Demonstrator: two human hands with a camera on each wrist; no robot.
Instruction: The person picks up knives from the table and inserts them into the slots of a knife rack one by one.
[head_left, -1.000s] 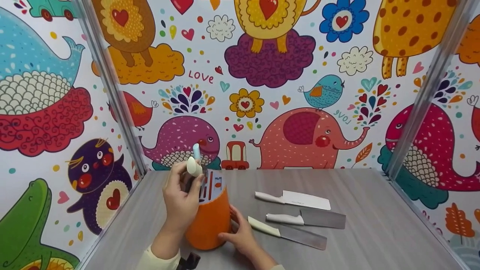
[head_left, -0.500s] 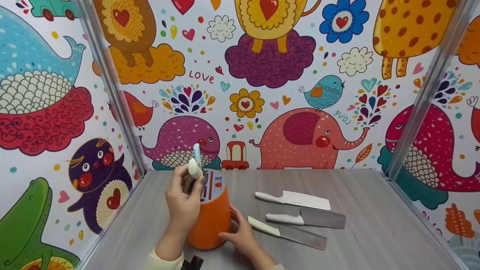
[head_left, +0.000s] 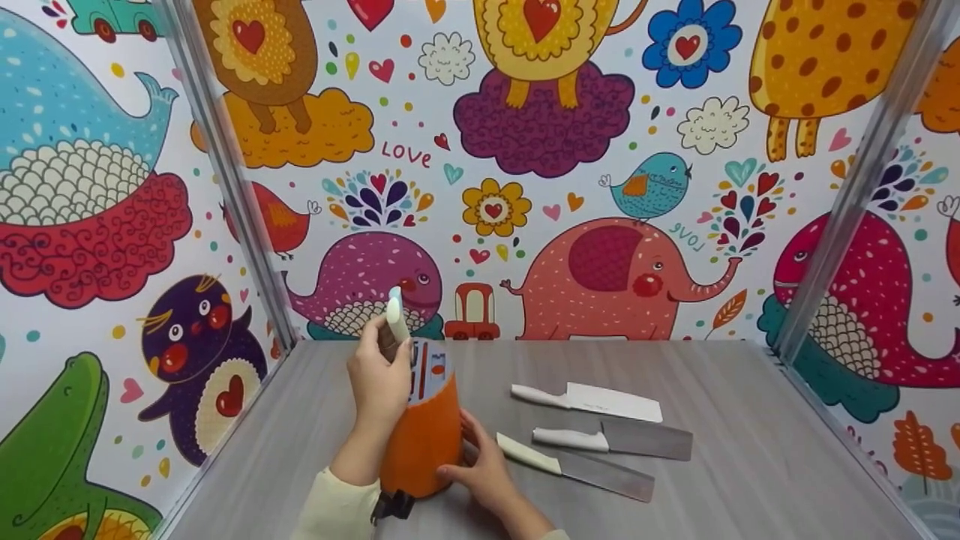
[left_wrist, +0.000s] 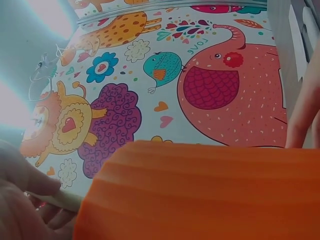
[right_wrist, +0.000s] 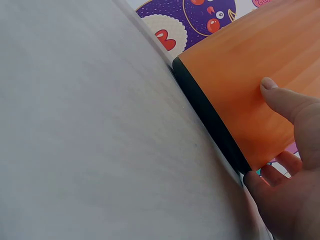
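A person's left grip (head_left: 381,381), a bare hand, pinches a cream handle (head_left: 397,321) between thumb and fingers, beside the slotted top (head_left: 433,367) of an orange knife block (head_left: 421,454). A pale blue handle tip (head_left: 395,291) shows just behind the cream one. The hand hides what lies below the cream handle, so any blade and its depth in a slot cannot be told. The step in hand looks like guiding this handle at the block. Doing it well calls for a straight path along the slot's slant, no twisting, and fingertips on the handle alone.

The right grip (head_left: 484,461) cups the block low on the side facing the desk's right edge, its thumb on the orange face, its fingers around the side near the dark base (right_wrist: 211,115). That seems a sound brace: firm enough to prevent tipping, without pushing sideways.

The block stands left of the middle of the desk (head_left: 720,375). Between it and the right edge lie three knives, handles toward the left edge: a white-bladed cleaver (head_left: 600,400) nearest the far edge, a grey-bladed knife (head_left: 622,439) in the middle, a cream-handled knife (head_left: 581,471) nearest the person. That last handle lies just beside the right grip, so the hand should avoid brushing it. Cartoon-printed walls (head_left: 555,184) rise behind and at both sides.
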